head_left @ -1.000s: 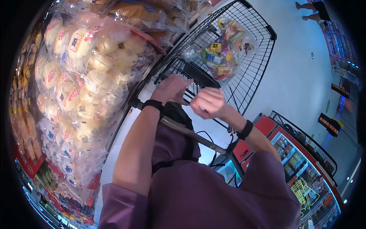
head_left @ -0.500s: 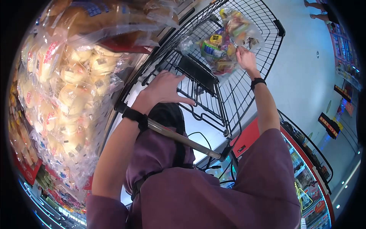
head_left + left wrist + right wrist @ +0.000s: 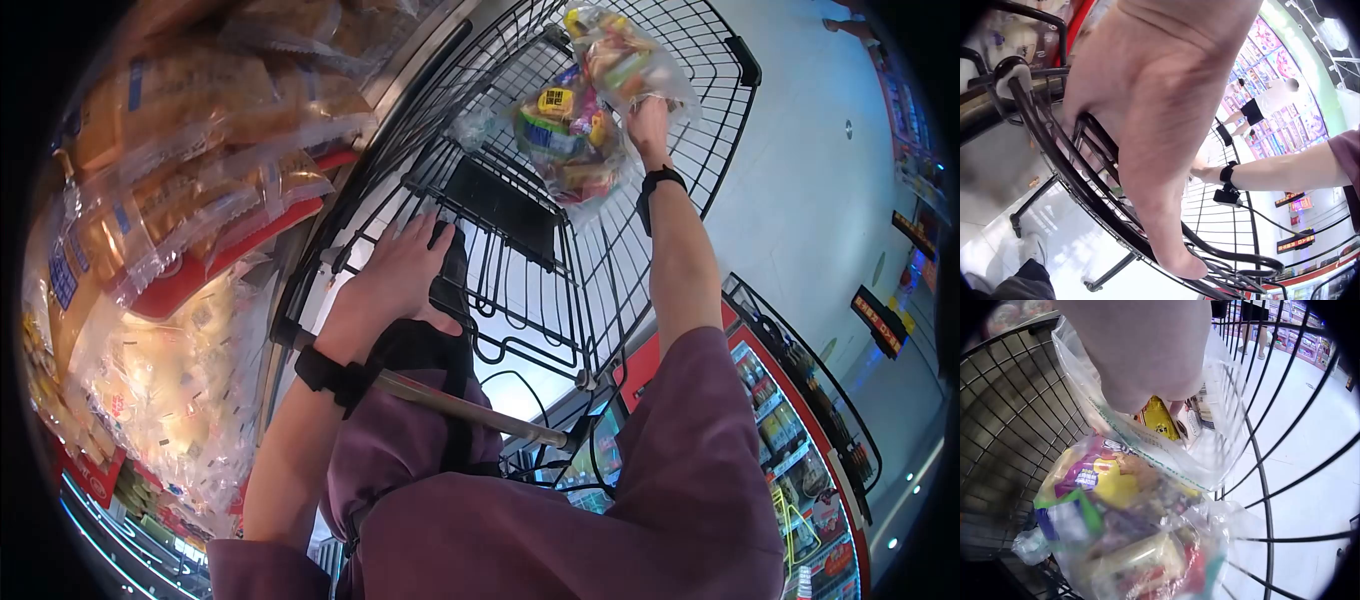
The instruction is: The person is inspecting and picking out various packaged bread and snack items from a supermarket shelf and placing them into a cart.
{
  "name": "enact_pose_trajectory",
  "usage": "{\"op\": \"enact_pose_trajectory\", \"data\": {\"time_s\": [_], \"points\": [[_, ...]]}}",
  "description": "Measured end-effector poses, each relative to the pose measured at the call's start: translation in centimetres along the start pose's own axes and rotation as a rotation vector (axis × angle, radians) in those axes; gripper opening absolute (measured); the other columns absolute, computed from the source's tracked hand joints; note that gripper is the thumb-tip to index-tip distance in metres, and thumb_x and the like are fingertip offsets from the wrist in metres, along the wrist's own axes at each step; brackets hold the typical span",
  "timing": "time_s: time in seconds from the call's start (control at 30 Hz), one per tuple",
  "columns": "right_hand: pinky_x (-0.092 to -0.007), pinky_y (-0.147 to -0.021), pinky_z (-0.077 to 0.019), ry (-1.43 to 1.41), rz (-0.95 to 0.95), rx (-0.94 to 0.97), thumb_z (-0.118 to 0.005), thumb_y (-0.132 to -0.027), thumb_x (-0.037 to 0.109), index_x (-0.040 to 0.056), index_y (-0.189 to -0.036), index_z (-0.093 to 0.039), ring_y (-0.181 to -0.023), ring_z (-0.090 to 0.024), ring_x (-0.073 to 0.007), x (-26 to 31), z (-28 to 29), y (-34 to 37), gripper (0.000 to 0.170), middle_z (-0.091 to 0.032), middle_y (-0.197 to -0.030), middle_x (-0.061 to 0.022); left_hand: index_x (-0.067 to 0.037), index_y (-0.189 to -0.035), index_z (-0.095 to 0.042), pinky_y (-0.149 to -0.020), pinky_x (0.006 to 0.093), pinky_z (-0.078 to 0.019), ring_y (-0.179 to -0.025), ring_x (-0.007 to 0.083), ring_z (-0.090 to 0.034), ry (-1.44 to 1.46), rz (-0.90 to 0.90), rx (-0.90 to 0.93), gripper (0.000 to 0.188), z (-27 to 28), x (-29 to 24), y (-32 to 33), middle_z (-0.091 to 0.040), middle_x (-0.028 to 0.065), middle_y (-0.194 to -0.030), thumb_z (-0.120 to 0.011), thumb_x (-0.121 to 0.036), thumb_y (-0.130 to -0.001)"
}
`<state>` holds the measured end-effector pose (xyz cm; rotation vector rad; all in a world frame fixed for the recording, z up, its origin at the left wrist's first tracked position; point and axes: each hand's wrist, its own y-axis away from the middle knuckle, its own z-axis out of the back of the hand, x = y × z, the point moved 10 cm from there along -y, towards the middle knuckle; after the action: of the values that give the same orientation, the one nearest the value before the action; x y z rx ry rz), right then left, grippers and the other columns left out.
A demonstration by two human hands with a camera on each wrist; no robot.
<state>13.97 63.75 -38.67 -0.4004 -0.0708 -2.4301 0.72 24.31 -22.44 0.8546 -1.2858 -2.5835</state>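
Observation:
My left hand (image 3: 395,280) lies at the cart's rear wire frame (image 3: 1104,194), fingers extended and thumb stretched out. Its fingertips pass partly behind the wires in the left wrist view. My right hand (image 3: 650,130) reaches down into an upper clear plastic bag (image 3: 625,60) in the shopping cart (image 3: 720,140). In the right wrist view that bag's mouth lies around the hand, with a yellow packet (image 3: 1160,419) and a white packet (image 3: 1190,424) right at the fingertips. The fingers' grip is hidden. Beside it sits a second clear bag (image 3: 560,135) of colourful snack packs.
A black panel (image 3: 500,210) and folding wire seat lie near the cart's handle bar (image 3: 470,408). Bagged bread (image 3: 190,180) is stacked on the left, above pale packaged buns (image 3: 170,370). A red-framed glass-front cooler (image 3: 790,440) stands at right. A person (image 3: 1266,106) stands beyond the cart.
My right hand has moved from near the handle out to the upper bag and now reaches into it. My left hand stays at the cart's rear frame. The bread display has shifted in view.

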Motion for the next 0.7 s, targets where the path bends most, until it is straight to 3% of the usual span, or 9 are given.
{"op": "enact_pose_trajectory", "data": {"time_s": [0.07, 0.17, 0.23, 0.3, 0.37, 0.43, 0.5, 0.53, 0.7], "points": [[-0.0483, -0.096, -0.0399, 0.161, 0.07, 0.064, -0.068, -0.079, 0.019, -0.0003, -0.104, -0.064, -0.103, -0.056, -0.0409, 1.3, 0.6, -1.1, 0.032, -0.061, -0.109, -0.0246, 0.0, -0.149, -0.022, -0.116, 0.0518, -0.0189, -0.144, 0.0369, -0.02, 0.045, 0.016, 0.008, 0.133, -0.3, 0.3, -0.3, -0.025, 0.026, -0.152, -0.082, -0.066, -0.05], [-0.0472, -0.096, -0.039, 0.359, -0.253, 0.257, -0.069, -0.077, 0.02, 0.0022, -0.106, -0.067, -0.106, -0.055, -0.0394, -1.6, -0.5, -2.6, 0.034, -0.063, -0.111, -0.0207, -0.001, -0.149, -0.022, -0.116, 0.0494, -0.0194, -0.144, 0.0372, -0.021, 0.076, 0.011, 0.018, 0.132, -0.2, 0.3, -0.2, -0.026, 0.0266, -0.152, -0.084, -0.063, -0.05], [-0.0459, -0.098, -0.0397, 0.114, -0.178, -0.055, -0.064, -0.081, 0.028, 0.0048, -0.108, -0.067, -0.107, -0.058, -0.0361, -2.5, 0.2, -3.3, 0.036, -0.065, -0.114, -0.016, -0.002, -0.149, -0.022, -0.116, 0.0479, -0.0206, -0.143, 0.0374, -0.023, 0.096, 0.0, -0.002, 0.131, 0.0, 0.2, -0.1, -0.027, 0.0268, -0.151, -0.084, -0.062, -0.051], [-0.046, -0.093, -0.0433, 0.099, -0.035, 0.163, -0.061, -0.086, 0.03, 0.0045, -0.112, -0.064, -0.105, -0.059, -0.0351, -5.5, -4.9, -5.0, 0.037, -0.067, -0.109, -0.0163, -0.002, -0.149, -0.023, -0.116, 0.0466, -0.0216, -0.142, 0.0376, -0.024, 0.115, -0.001, -0.018, 0.13, 0.1, 0.3, 0.1, -0.027, 0.027, -0.151, -0.085, -0.061, -0.051], [-0.0434, -0.082, -0.0487, 0.02, 0.106, 0.008, -0.06, -0.086, 0.031, 0.004, -0.115, -0.062, -0.095, -0.064, -0.0319, -11.0, -9.2, -7.2, 0.039, -0.068, -0.102, -0.0166, -0.002, -0.149, -0.023, -0.115, 0.0457, -0.0225, -0.142, 0.0377, -0.025, 0.129, -0.003, -0.04, 0.13, 0.1, 0.2, 0.1, -0.028, 0.0273, -0.15, -0.085, -0.06, -0.051], [-0.0401, -0.07, -0.0516, -0.056, -0.021, 0.127, -0.06, -0.087, 0.032, 0.0035, -0.119, -0.059, -0.082, -0.066, -0.0286, -11.4, -10.5, -7.8, 0.042, -0.068, -0.094, -0.0163, -0.002, -0.149, -0.024, -0.115, 0.0454, -0.0231, -0.142, 0.0377, -0.026, 0.135, -0.001, -0.061, 0.129, 0.3, 0.0, 0.2, -0.028, 0.0275, -0.15, -0.085, -0.059, -0.051], [-0.0362, -0.057, -0.0521, -0.121, -0.421, 0.525, -0.06, -0.088, 0.034, 0.0028, -0.122, -0.056, -0.068, -0.067, -0.0251, -12.8, -10.6, -6.4, 0.047, -0.068, -0.085, -0.0154, -0.001, -0.149, -0.025, -0.115, 0.0449, -0.0238, -0.141, 0.0376, -0.026, 0.141, 0.002, -0.076, 0.128, 0.1, 0.0, 0.4, -0.029, 0.0277, -0.15, -0.085, -0.058, -0.051], [-0.0304, -0.051, -0.0502, -0.23, -0.422, 0.495, -0.061, -0.085, 0.03, 0.0014, -0.11, -0.063, -0.06, -0.066, -0.0202, -11.5, -8.9, -5.5, 0.038, -0.068, -0.081, -0.015, -0.001, -0.148, -0.025, -0.115, 0.0445, -0.0242, -0.141, 0.0376, -0.026, 0.144, 0.001, -0.082, 0.127, 0.1, -0.1, 0.4, -0.029, 0.0277, -0.149, -0.085, -0.058, -0.051], [-0.0379, -0.067, -0.0527, -0.195, -0.376, 0.356, -0.065, -0.075, 0.016, 0.0005, -0.089, -0.071, -0.074, -0.069, -0.0271, -9.9, -5.7, -3.2, 0.021, -0.071, -0.086, -0.0152, 0.001, -0.146, -0.029, -0.114, 0.0437, -0.026, -0.14, 0.0386, -0.028, 0.151, -0.014, -0.091, 0.125, -0.1, -0.2, 0.3, -0.03, 0.0286, -0.149, -0.085, -0.059, -0.051]]}}
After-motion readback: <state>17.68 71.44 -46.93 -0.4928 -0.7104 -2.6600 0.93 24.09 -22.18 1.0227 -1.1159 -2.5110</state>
